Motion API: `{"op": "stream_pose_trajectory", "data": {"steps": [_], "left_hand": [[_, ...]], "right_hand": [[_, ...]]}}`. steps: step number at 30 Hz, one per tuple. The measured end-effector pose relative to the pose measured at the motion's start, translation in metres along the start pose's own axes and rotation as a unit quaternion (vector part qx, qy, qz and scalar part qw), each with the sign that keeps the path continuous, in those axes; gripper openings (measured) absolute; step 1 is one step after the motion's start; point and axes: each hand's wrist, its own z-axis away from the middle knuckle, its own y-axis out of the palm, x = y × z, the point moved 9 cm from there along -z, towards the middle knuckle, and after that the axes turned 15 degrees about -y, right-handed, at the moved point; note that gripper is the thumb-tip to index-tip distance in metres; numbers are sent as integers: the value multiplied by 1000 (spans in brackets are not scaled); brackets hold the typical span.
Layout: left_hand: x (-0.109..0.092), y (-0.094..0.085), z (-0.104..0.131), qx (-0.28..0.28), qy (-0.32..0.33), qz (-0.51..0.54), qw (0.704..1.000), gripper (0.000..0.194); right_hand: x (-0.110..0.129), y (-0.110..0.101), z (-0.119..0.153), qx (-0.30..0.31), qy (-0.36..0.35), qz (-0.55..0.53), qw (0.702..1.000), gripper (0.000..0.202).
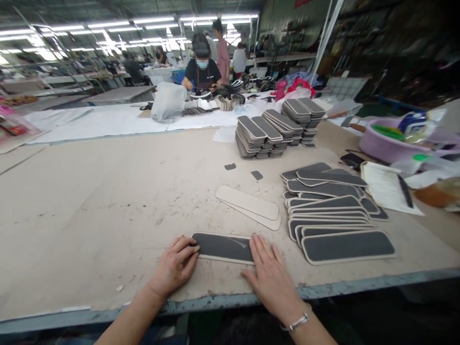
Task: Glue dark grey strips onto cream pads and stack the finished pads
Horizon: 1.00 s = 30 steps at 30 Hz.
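Note:
A dark grey oblong panel with a beige border (223, 247) lies flat near the table's front edge. A crease or light streak shows toward its right part. At the panel's left end, my left hand (177, 264) has its fingers bent and closed on the edge. My right hand (268, 270) rests flat over the other end, fingers stretched out. Just beyond lie two overlapping beige oblong pieces (247, 203). To the right, several similar bordered panels (348, 247) are spread in an overlapping pile.
Neat stacks of grey panels (253, 129) stand farther back, with two small dark scraps (257, 175) before them. At the right are a notepad (386, 187) with a pen and a purple basin (381, 143). Across the table a masked person (203, 72) handles curved pieces.

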Motion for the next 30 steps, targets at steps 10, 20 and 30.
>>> {"op": "stream_pose_trajectory", "data": {"steps": [10, 20, 30], "left_hand": [[48, -29, 8, -106, -209, 134, 963, 29], [-83, 60, 3, 186, -76, -141, 969, 74], [-12, 10, 49, 130, -220, 5, 967, 69]], "right_hand": [[-4, 6, 8, -69, -16, 48, 996, 75], [-3, -1, 8, -80, -4, 66, 995, 74], [-6, 1, 12, -100, -26, 43, 994, 73]]}}
